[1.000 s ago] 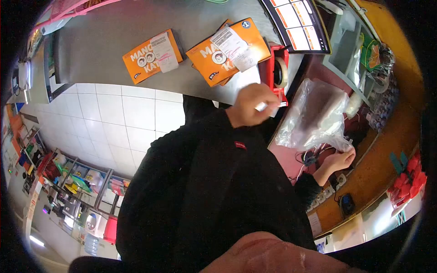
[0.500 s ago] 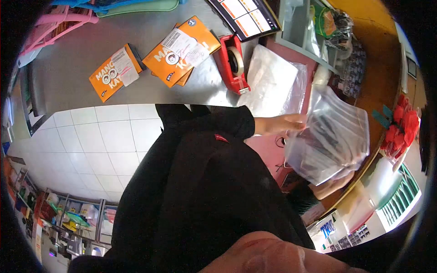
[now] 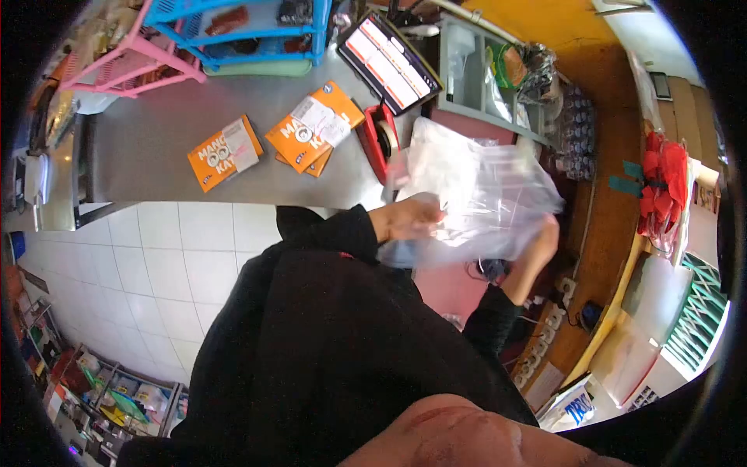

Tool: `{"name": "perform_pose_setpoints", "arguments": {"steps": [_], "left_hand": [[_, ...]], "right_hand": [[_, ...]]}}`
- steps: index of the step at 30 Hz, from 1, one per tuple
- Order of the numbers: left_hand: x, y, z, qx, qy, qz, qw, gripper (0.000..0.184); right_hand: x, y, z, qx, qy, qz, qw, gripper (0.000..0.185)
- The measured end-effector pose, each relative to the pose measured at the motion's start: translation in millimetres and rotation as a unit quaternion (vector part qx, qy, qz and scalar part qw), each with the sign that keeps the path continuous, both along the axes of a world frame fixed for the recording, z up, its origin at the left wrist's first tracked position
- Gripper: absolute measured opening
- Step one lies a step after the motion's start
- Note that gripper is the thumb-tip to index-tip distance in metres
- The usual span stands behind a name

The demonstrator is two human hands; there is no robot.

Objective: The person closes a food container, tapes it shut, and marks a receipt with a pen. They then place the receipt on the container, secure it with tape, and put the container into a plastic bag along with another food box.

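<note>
A clear plastic bag, smeared by motion, is stretched between my two hands above a pink surface. My left hand grips its near left side with the fingers curled in. On the opposite side, my right hand holds the bag's right edge, its fingers partly blurred. Behind the bag lies a stack of white-looking plastic bags, partly covered by it. A red tape dispenser stands just left of that stack.
Orange printed boxes and another orange box lie on the metal table. Behind are a tablet, a grey compartment tray and blue and pink racks. Power sockets line the right side.
Both hands have moved the clear bag leftward, over the stack of bags. My right hand has come up from below it. The whole view has shifted slightly.
</note>
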State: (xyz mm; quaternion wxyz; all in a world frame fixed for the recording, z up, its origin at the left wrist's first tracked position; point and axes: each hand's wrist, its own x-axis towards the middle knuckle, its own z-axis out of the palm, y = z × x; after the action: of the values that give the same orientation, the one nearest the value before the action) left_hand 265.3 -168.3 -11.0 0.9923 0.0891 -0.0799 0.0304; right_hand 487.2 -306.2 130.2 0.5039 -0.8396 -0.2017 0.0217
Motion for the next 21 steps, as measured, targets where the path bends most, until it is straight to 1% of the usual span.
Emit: {"name": "perform_pose_setpoints", "arguments": {"steps": [1, 2, 3, 4, 6, 7, 8, 9, 11, 12, 13, 14, 15, 16, 17, 18, 20, 21], "left_hand": [[-18, 6, 15, 0.119, 0.128, 0.038, 0.984, 0.029], [-29, 10, 35, 0.135, 0.127, 0.045, 0.982, 0.029], [-39, 16, 59, 0.083, 0.101, 0.063, 0.989, 0.029], [-49, 22, 73, 0.033, 0.074, 0.082, 0.993, 0.030], [-66, 33, 78, 0.076, 0.076, 0.098, 0.989, 0.029], [-77, 37, 80, 0.102, 0.079, 0.103, 0.986, 0.029], [-88, 42, 89, 0.094, 0.191, 0.086, 0.973, 0.030], [-95, 45, 94, 0.103, 0.194, 0.097, 0.971, 0.030], [-107, 50, 104, 0.090, 0.256, 0.149, 0.951, 0.020], [-108, 50, 103, 0.049, 0.308, 0.180, 0.933, 0.018], [-112, 56, 95, 0.054, 0.308, 0.194, 0.930, 0.018], [-117, 62, 84, 0.044, 0.309, 0.159, 0.937, 0.017], [-121, 65, 79, 0.031, 0.309, 0.121, 0.943, 0.016], [-123, 61, 93, 0.053, 0.278, 0.172, 0.944, 0.013], [-124, 61, 93, 0.051, 0.279, 0.179, 0.942, 0.013], [-124, 62, 92, 0.064, 0.286, 0.198, 0.935, 0.011], [-128, 66, 90, 0.072, 0.296, 0.220, 0.927, 0.010], [-131, 72, 89, 0.081, 0.280, 0.222, 0.931, 0.011]], "right_hand": [[11, -4, -33, -0.063, 0.036, 0.011, 0.997, 0.022], [8, -1, -64, -0.090, -0.092, 0.102, 0.986, 0.021], [10, -3, -104, -0.157, -0.017, 0.092, 0.983, 0.020], [-7, 3, -126, -0.169, -0.020, 0.150, 0.974, 0.023], [-52, 21, -166, -0.164, 0.001, 0.173, 0.971, 0.025], [-73, 32, -175, -0.131, -0.069, 0.243, 0.959, 0.029], [-99, 44, -168, -0.186, -0.111, 0.245, 0.945, 0.036], [-111, 49, -182, -0.318, -0.168, 0.251, 0.898, 0.043], [-125, 61, -182, -0.332, -0.247, 0.252, 0.875, 0.044], [-122, 65, -176, -0.312, -0.172, 0.248, 0.901, 0.043], [-111, 68, -171, -0.291, -0.095, 0.245, 0.920, 0.044], [-97, 67, -180, -0.172, -0.183, 0.244, 0.937, 0.052], [-83, 64, -165, -0.202, -0.108, 0.231, 0.946, 0.052], [-59, 58, -161, -0.172, -0.137, 0.251, 0.943, 0.051], [-43, 53, -137, -0.244, -0.141, 0.246, 0.927, 0.050], [-27, 47, -121, -0.226, -0.225, 0.224, 0.921, 0.047], [0, 35, -79, -0.206, -0.216, 0.212, 0.930, 0.043], [19, 30, -69, -0.203, -0.249, 0.217, 0.922, 0.043]]}}
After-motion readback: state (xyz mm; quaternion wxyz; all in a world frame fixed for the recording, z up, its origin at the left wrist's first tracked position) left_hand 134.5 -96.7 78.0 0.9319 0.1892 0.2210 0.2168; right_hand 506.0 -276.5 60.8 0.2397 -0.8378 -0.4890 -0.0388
